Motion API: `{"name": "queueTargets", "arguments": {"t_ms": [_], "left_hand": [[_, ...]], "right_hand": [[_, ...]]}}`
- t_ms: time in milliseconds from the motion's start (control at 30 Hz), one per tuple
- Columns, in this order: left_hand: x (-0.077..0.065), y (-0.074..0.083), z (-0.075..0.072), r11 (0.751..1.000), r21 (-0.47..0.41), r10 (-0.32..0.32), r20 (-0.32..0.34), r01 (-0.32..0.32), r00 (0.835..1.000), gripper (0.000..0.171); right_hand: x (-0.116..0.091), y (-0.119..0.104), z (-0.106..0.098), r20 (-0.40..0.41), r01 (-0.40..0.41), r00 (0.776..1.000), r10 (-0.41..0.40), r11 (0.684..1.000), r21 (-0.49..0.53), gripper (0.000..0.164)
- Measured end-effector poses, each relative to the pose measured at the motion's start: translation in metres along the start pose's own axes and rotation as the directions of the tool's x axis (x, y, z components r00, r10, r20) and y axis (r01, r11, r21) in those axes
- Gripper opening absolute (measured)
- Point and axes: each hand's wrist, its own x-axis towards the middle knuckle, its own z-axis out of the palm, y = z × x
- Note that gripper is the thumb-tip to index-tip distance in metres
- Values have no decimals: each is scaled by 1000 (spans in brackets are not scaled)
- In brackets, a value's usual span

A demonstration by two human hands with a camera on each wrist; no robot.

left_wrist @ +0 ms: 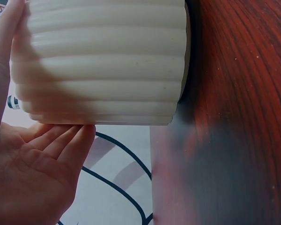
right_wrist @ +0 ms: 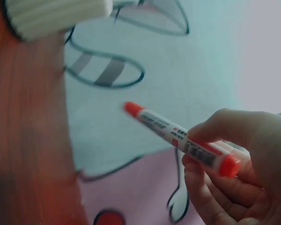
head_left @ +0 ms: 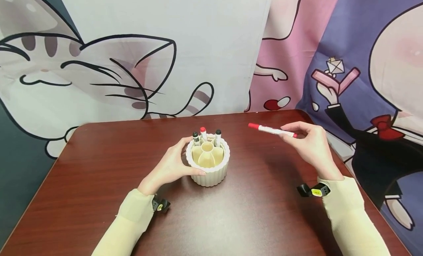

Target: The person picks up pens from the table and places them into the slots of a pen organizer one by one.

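A cream pen holder [head_left: 209, 177] with ribbed sides and a divided inside stands upright on the table. My left hand [head_left: 170, 166] grips it from the left, thumb along the near rim and fingers around the far side; the left wrist view shows those fingers [left_wrist: 77, 145] against the ribbed wall. Two black-capped markers [head_left: 218, 137] and a red-capped marker [head_left: 203, 134] stand in its rear compartments. To the right, in the air, my right hand [head_left: 308, 144] pinches a white marker with red ends [head_left: 271, 130] between thumb and fingers, tilted, its red tip pointing left toward the holder.
The dark reddish-brown table [head_left: 99, 197] has rounded far corners. Behind it hangs a cartoon-printed cloth [head_left: 224, 46], which continues along the right side. Black wrist cameras [head_left: 161, 205] sit on both cream sleeves [head_left: 343, 208].
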Motion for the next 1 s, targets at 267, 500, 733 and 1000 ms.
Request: {"name": "queueTargets", "arguments": {"t_ms": [267, 500, 733, 1000], "left_hand": [[1, 2, -3, 1000, 12, 15, -11, -15, 1000, 105], [1, 1, -2, 1000, 14, 14, -8, -14, 1000, 105], [1, -2, 2, 1000, -11, 18, -1, -18, 1000, 103], [-1, -1, 2, 1000, -13, 16, -7, -16, 1000, 104]], "right_hand": [[0, -39, 9, -33, 90, 996, -85, 982, 168, 22], [-2, -69, 12, -53, 167, 986, -158, 939, 300, 25], [-4, -91, 24, -2, 217, 970, -245, 854, 473, 31], [-6, -99, 49, 141, 277, 924, -356, 875, 396, 30]]}}
